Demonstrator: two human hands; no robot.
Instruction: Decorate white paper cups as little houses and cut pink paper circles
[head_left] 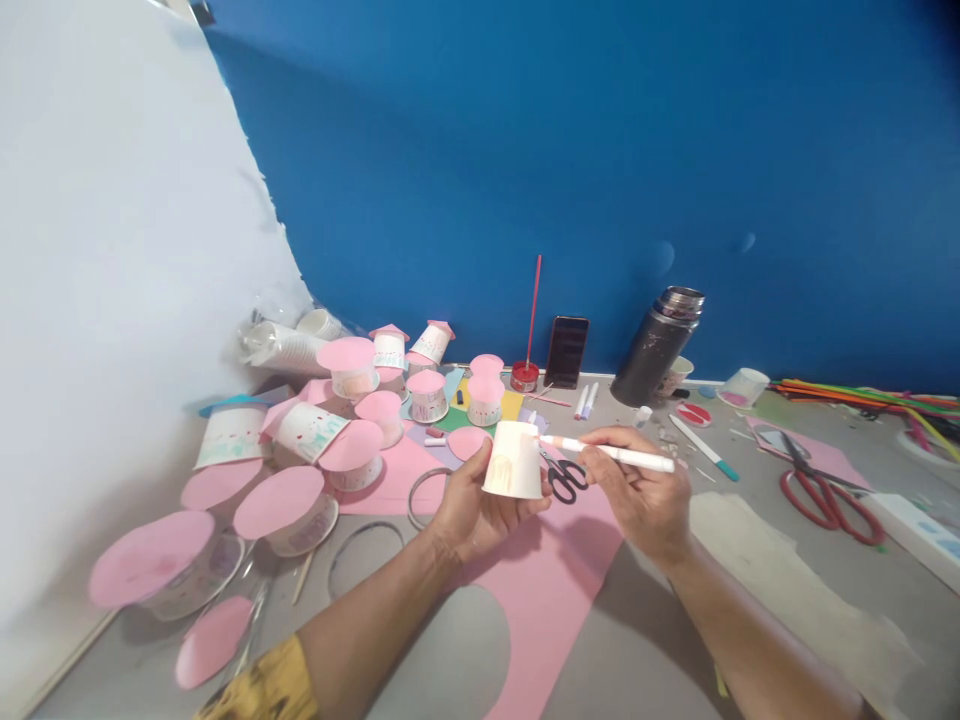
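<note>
Against a blue wall point(450, 180), above a grey tabletop point(454, 660): an upturned white paper cup point(525, 455), raised in the left hand point(480, 510), with thumb and fingers clasped about its side and tan marks point(504, 468) on its face. In the right hand point(637, 490), pinched between thumb and fingers, a white marker point(634, 458), angled toward the cup, with contact at the tip impossible to tell. Below, pink paper point(555, 570); to the left, cups point(429, 405) topped with pink discs point(279, 502); farther back, a phone point(567, 352) and a dark flask point(654, 350).
</note>
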